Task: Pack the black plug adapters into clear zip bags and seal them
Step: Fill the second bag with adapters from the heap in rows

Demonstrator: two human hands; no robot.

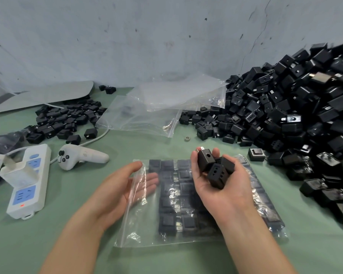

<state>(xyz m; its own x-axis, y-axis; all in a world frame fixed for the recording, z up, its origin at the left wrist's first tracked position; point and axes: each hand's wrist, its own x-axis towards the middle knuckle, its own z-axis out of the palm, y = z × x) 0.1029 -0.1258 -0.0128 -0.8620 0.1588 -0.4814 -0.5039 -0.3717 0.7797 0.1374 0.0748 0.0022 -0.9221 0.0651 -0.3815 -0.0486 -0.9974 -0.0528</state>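
Note:
A clear zip bag (139, 224) lies flat on the green table in front of me, with several black plug adapters (167, 210) lined up in rows inside it. My left hand (127, 186) reaches into the bag's open left side, fingers straight under the plastic, thumb above it. My right hand (216, 182) hovers palm-up over the bag and holds three loose black adapters (214, 167) in its curled fingers.
A huge heap of black adapters (297, 115) fills the right side. A smaller pile (65, 119) lies at the left back. Empty clear bags (162, 107) lie in the middle back. A white power strip (28, 180) and a white handheld controller (81, 157) sit at the left.

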